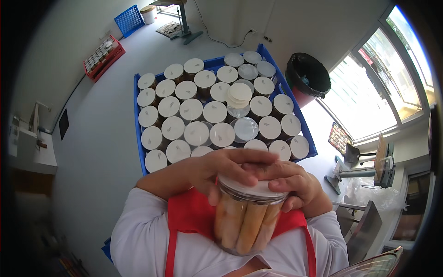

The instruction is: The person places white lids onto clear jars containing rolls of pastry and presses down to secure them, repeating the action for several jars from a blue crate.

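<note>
A clear round jar (247, 221) filled with pale golden stick-shaped rolls is held up close before my chest. Its flat white lid (238, 181) faces upward. My left hand (230, 169) wraps the lid from the left, the thumb down on the jar's side and the fingers reaching across the top. From the right, my right hand (289, 178) rests its fingers over the lid and curls round the rim. Beyond my hands, a blue crate (138, 138) holds rows of similar jars, mostly white on top. Several loose white discs (240, 92) lie stacked on one jar.
To the crate's right stands a bin (308, 74) lined with a black bag. A red crate (104, 59) of jars and an upright blue crate (129, 20) stand along the left wall. A dustpan (352, 152) and a pedestal stand (356, 173) are at right.
</note>
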A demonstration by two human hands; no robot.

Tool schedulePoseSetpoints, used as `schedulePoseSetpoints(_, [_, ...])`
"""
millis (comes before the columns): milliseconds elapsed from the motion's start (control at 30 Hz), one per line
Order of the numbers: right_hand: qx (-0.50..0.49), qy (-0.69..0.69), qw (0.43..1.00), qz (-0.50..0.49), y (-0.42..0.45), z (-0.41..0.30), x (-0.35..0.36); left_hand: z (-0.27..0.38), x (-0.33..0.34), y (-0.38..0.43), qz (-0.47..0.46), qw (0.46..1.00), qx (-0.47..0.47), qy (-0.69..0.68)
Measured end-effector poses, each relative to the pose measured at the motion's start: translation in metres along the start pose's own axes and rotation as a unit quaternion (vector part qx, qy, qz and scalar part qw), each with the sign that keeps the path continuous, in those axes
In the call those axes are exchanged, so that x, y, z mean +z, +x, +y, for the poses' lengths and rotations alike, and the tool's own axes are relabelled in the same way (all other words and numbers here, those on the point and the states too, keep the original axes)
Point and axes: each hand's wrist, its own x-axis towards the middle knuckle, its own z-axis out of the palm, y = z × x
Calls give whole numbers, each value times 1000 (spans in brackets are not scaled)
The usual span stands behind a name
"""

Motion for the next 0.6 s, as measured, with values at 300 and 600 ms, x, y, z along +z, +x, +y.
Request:
schedulePoseSetpoints(300, [26, -200, 978, 51, -7, -28, 5, 0, 11, 2, -47, 997, 39, -53])
schedulePoseSetpoints(600, [47, -404, 906, -116, 60, -62, -12, 3, 12, 1, -64, 998, -2, 13])
